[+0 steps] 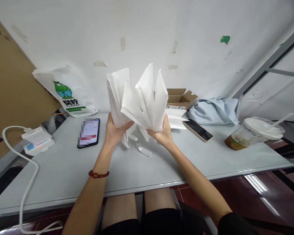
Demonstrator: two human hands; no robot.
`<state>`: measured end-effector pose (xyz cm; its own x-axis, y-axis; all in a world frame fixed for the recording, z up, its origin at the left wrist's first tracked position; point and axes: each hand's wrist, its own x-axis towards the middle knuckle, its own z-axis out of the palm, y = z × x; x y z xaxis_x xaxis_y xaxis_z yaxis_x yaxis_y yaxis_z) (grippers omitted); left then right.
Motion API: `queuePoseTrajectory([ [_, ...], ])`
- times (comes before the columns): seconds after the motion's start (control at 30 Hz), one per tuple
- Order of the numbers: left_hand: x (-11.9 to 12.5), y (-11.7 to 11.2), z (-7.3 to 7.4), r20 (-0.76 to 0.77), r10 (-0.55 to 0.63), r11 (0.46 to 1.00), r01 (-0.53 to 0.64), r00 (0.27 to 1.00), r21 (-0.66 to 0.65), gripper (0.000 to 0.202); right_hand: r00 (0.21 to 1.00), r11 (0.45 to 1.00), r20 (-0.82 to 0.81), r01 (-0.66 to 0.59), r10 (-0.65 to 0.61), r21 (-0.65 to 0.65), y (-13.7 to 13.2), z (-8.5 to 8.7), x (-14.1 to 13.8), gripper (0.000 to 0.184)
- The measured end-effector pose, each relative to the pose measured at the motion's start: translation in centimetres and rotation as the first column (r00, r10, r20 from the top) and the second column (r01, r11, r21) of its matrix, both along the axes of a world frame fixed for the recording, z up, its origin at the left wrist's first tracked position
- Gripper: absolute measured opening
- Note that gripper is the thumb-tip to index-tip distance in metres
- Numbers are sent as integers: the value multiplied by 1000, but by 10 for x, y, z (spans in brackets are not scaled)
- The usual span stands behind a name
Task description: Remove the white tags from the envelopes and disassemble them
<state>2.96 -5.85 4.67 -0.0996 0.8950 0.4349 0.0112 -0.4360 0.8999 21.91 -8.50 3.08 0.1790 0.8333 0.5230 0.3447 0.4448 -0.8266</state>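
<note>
My left hand (116,131) is closed round a bunch of flat white packets (118,94), which stand upright above my fingers. In my right hand (162,132) is another bunch of white packets (149,101), their upper ends fanned apart. The two bunches meet in the middle, and I cannot tell whether they are joined there. Both hands are raised a little over the grey table. Beneath them lies a small white tag-like piece (144,151) with a clip-like end. What the packets contain is hidden.
Left on the table (142,176) are a lit phone (88,133), a printed white bag (71,91) and a white device (38,140) with a cable. Right are an open cardboard box (178,98), a dark phone (198,129), a pale blue cloth bag (213,111) and a drink cup (247,133).
</note>
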Motion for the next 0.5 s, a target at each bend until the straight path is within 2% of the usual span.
queuePoseTrajectory([
  [0.17,-1,1,-1,28,-26,998,25,999,53,56,1000,1000,-9,3,-3,-21,-1,-1,-4,68],
  [0.37,-7,6,-4,-30,98,983,-92,995,160,66,995,995,-55,78,-81,-62,2,-2,-2,65],
  [0.43,-9,7,-6,-13,78,981,-75,997,178,67,994,995,-86,68,-74,-71,1,0,-1,68],
  [0.5,-8,6,-7,-18,-8,988,11,1000,153,68,993,996,-120,-16,6,-86,-1,1,-1,70],
])
